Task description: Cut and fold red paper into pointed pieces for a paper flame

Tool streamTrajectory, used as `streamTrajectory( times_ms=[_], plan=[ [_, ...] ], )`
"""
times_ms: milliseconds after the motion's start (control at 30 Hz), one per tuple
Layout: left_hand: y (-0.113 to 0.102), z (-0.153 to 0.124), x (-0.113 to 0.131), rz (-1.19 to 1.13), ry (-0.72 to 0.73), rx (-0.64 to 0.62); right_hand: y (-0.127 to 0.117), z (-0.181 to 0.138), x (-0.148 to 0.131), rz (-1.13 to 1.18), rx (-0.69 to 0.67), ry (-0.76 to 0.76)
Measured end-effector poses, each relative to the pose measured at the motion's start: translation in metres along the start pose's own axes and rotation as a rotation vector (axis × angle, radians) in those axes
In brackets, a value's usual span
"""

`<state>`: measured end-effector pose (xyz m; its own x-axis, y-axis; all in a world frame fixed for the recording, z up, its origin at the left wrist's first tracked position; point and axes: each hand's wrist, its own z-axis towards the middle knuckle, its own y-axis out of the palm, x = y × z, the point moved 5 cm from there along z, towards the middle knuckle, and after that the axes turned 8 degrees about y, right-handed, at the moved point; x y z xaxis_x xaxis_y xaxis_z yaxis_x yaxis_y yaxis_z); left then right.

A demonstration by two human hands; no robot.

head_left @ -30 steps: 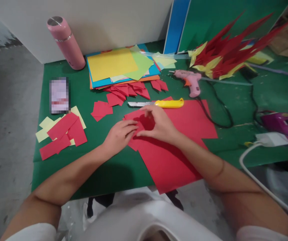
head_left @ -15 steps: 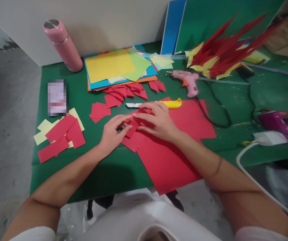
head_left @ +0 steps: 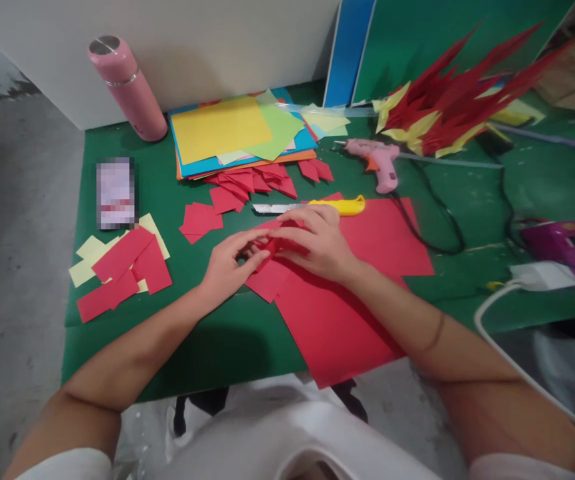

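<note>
My left hand (head_left: 227, 263) and my right hand (head_left: 317, 241) meet over a small red paper piece (head_left: 269, 245), both pinching and folding it. The piece lies on the near-left corner of a large red sheet (head_left: 347, 307) spread on the green table (head_left: 217, 340). A yellow utility knife (head_left: 317, 206) with its blade out lies just beyond my right hand.
Folded red pieces (head_left: 255, 181) lie by a stack of coloured paper (head_left: 237, 133). Red and yellow strips (head_left: 122, 267), a phone (head_left: 115, 192) and a pink bottle (head_left: 127, 87) sit at left. Right: pink glue gun (head_left: 377, 163), red-yellow spiky craft (head_left: 447, 100), purple device (head_left: 562, 243), white cable (head_left: 517, 360).
My fingers have drawn together on the small red piece, from pressing it flat to pinching a fold. The view has barely shifted.
</note>
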<state>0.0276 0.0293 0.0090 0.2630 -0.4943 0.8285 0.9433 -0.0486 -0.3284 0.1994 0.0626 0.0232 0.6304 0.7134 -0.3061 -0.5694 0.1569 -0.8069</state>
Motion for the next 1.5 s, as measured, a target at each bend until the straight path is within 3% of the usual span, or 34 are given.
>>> streamTrajectory(
  times_ms=[233, 467, 667, 933, 1067, 1200, 1500],
  plan=[
    [-0.003, 0.003, 0.007, 0.077, 0.003, -0.054, -0.001, 0.0, 0.002, 0.018, 0.021, -0.007],
    [0.0, -0.002, -0.004, 0.055, -0.077, -0.021, -0.004, 0.003, 0.003, 0.042, -0.016, 0.047],
    [-0.001, 0.001, 0.0, 0.143, -0.008, -0.003, -0.006, 0.001, 0.001, -0.014, -0.019, 0.063],
    [-0.003, 0.003, 0.003, 0.199, 0.03, -0.027, -0.009, -0.002, -0.017, -0.013, 0.001, -0.186],
    [-0.002, 0.003, 0.003, 0.204, 0.039, -0.044, -0.002, -0.002, -0.018, 0.064, -0.093, -0.234],
    [-0.001, 0.003, 0.002, 0.229, 0.047, -0.065, 0.006, -0.002, -0.014, 0.167, -0.181, -0.185],
    [0.003, 0.001, 0.004, 0.256, 0.105, -0.178, 0.015, 0.0, -0.001, 0.427, -0.323, 0.113]
  ],
)
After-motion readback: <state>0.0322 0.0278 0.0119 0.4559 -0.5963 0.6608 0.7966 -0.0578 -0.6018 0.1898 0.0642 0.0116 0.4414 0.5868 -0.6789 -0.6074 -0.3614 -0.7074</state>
